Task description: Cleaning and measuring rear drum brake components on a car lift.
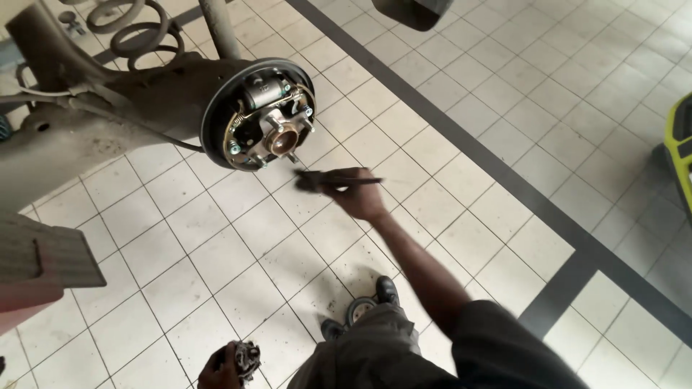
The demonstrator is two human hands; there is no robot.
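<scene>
My right hand (360, 196) is stretched forward and grips a dark, thin tool (333, 179), blurred by motion, just below and right of an exposed drum brake assembly (263, 115). The assembly shows brake shoes, springs and a coppery hub on a round backing plate, mounted on a grimy rear axle beam (79, 122). My left hand (222, 366) is low at the bottom edge, holding a small dark metal part (249, 356). The two hands are far apart.
A coil spring (133, 32) and strut sit above the axle at top left. White floor tiles with a dark grey stripe (461, 144) run diagonally. A yellow-green object (681, 144) stands at the right edge. My black shoe (386, 288) and a small round part (359, 308) rest on the tiles.
</scene>
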